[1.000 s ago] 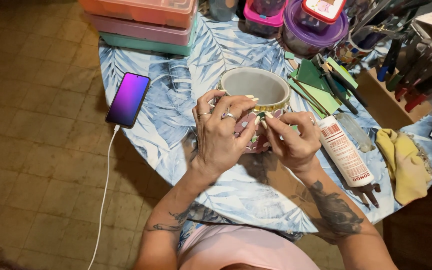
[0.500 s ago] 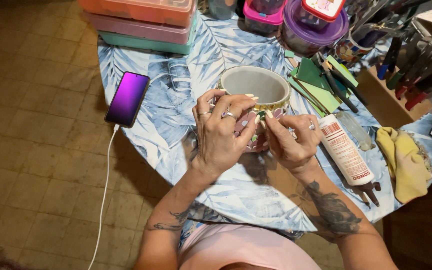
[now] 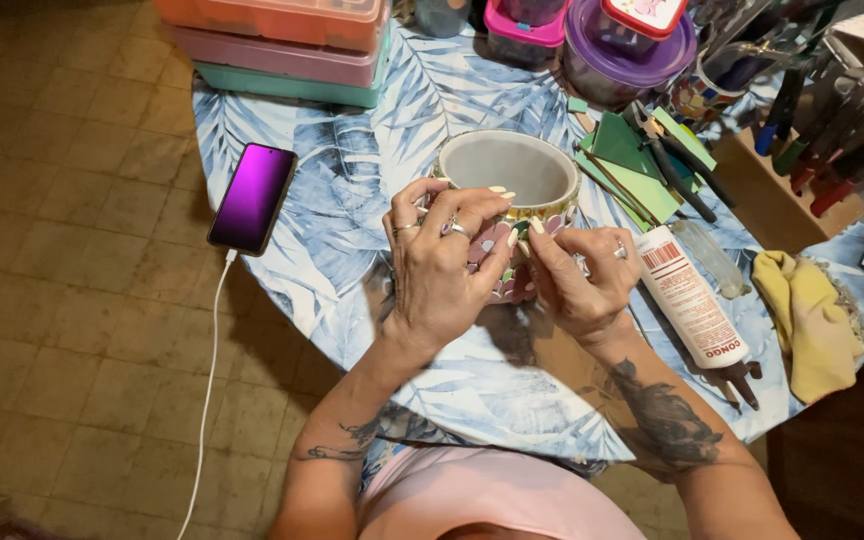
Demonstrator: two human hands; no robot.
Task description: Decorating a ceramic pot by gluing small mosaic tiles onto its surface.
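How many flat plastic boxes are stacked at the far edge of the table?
3, in one stack: orange box on top, pink box in the middle, green box at the bottom. Others may lie out of view.

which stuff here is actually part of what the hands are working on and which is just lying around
In use:
- left hand gripping the mosaic pot
- right hand pressing a small piece against the pot's side

Lying about:
- phone on its cable
- white tube
- yellow cloth
- stacked plastic boxes
- green tiles

Open tablecloth (image 3: pixel 352 210) between phone (image 3: pixel 251 197) and pot (image 3: pixel 508 170)
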